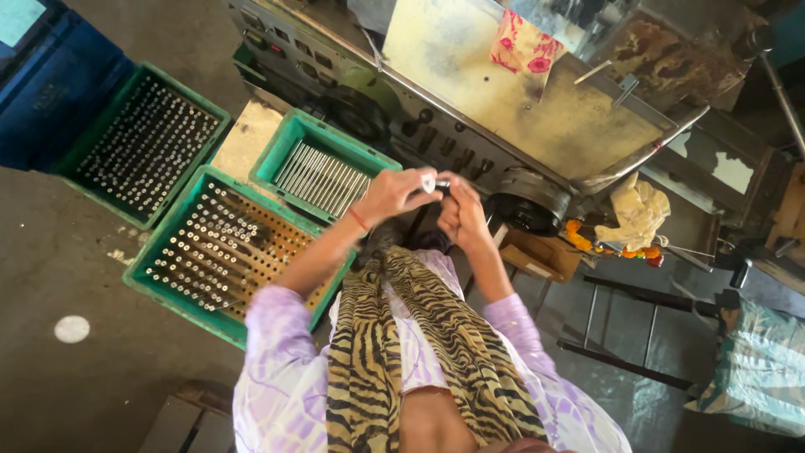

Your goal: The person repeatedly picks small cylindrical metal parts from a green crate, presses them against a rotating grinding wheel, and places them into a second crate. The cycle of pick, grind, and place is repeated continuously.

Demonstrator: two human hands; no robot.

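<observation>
Left hand [392, 195] and right hand [461, 214] fingers both pinching small metal piece [430, 182], green crate of rods [323, 174] at 9 o'clock

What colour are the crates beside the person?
Green crates, seen in the head view.

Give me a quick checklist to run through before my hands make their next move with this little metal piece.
1. Small metal piece pinched between both hands: ok.
2. Left hand has its fingers on the piece: ok.
3. Right hand closed beside it: ok; touching the piece: cannot tell.
4. Green crate of loose rods close to the left hand: ok.
5. Green crate with the perforated rack partly filled with upright rods: ok.
6. Piece's condition: cannot tell, too small.
</observation>
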